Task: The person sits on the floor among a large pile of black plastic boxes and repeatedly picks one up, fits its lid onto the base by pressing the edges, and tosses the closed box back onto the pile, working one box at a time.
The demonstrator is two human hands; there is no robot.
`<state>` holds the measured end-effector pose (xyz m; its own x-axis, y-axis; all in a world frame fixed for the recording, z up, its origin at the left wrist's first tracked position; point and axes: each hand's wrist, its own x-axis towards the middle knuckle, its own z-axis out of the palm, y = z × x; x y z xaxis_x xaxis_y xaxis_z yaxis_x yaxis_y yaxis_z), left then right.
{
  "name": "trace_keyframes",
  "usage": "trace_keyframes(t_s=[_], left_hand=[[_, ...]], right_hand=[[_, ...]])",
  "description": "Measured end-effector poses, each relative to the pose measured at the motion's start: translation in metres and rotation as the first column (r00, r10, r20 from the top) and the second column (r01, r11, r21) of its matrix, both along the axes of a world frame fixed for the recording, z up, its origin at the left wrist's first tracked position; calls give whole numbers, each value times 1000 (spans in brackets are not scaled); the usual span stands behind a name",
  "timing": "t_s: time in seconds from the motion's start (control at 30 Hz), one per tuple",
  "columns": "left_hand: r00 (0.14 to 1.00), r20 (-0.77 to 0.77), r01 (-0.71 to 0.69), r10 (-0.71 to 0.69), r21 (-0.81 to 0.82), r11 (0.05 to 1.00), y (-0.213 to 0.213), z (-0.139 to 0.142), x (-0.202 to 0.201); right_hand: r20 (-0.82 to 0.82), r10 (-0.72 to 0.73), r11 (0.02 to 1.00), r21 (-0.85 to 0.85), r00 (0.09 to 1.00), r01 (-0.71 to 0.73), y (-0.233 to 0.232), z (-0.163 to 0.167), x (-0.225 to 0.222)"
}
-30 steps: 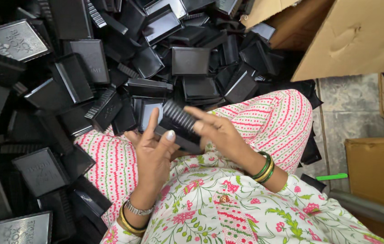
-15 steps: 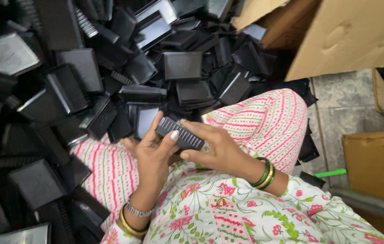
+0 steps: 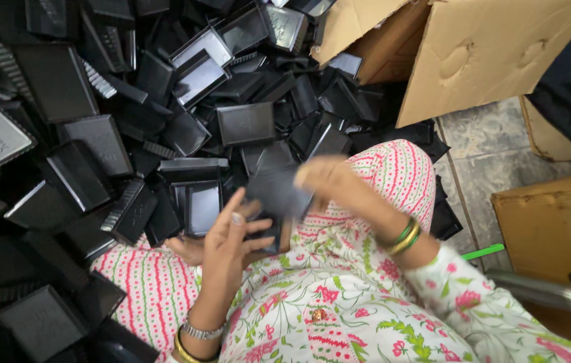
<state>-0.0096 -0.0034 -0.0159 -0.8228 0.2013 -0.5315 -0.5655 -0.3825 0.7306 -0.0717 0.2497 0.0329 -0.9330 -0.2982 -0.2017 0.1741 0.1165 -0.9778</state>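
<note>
Over my lap, my left hand [image 3: 232, 235] and blurred right hand [image 3: 329, 178] both grip a black plastic piece [image 3: 275, 195], beside the heap of black trays [image 3: 164, 114].

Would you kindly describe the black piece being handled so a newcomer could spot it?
Start at the big cardboard box at upper right, then drop to the knee in pink-patterned cloth. The flat black plastic piece sits between left hand and right hand; unlike the pile's pieces, it is held.
</note>
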Motion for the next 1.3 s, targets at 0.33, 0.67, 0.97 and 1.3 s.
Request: trace_keyframes(t_s=[0.33, 0.67, 0.97, 1.3], left_hand=[[985, -101, -131, 138, 76, 988, -9, -4, 0], [975, -87, -191, 204, 134, 972, -22, -16, 14], [715, -676, -175, -177, -418, 891, -29, -40, 26], [994, -65, 110, -91, 428, 897, 11, -20, 15]], right_hand=[[-413, -218, 976, -68, 884, 208, 12, 16, -86], [-798, 236, 760, 507, 555, 407, -71, -32, -90], [-696, 256, 964, 237, 671, -121, -97, -28, 50], [-461, 362, 859, 503, 810, -98, -73, -48, 37]])
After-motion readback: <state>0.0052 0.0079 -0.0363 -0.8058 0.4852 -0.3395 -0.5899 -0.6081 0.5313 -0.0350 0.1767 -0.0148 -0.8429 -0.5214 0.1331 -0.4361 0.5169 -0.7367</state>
